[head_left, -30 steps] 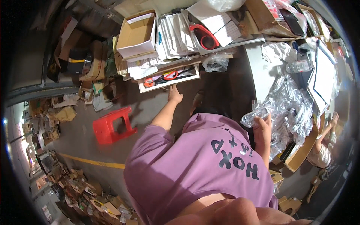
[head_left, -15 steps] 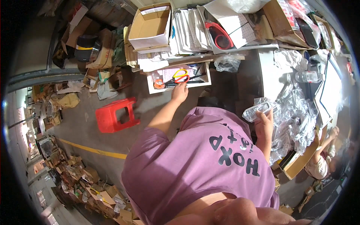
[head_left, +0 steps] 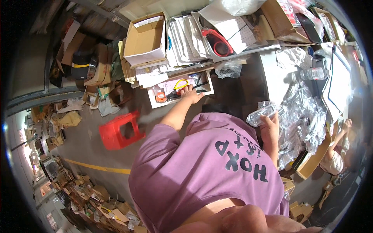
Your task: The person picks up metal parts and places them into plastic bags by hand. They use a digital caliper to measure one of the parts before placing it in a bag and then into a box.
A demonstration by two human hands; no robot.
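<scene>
My left hand [head_left: 190, 95] reaches into an open drawer [head_left: 155, 103], its fingers spread over the contents and touching or just above them. Beneath and beside the fingers lie scissors with yellow-and-red handles [head_left: 180, 83], partly covered by the hand. An orange tape measure [head_left: 160, 97] rests in the drawer's near left corner, and dark slim tools lie about it. My right hand [head_left: 270, 123] grips a clear plastic package [head_left: 258, 115] in front of my body, thumb and fingers closed on it. What the package holds is too unclear to name.
Right of me, crumpled clear plastic bags [head_left: 301, 120] cover a white table [head_left: 272, 72] with a water bottle [head_left: 314, 73]. Above the drawer stand an open cardboard box [head_left: 145, 39] and stacked papers [head_left: 184, 40]. A red stool [head_left: 120, 130] stands left. Another person's hand [head_left: 347, 125] shows far right.
My left hand has shifted right and spread its fingers over the drawer; it was closer in at the scissors' handles before. The scissors lie at a different angle. My right hand still holds the package.
</scene>
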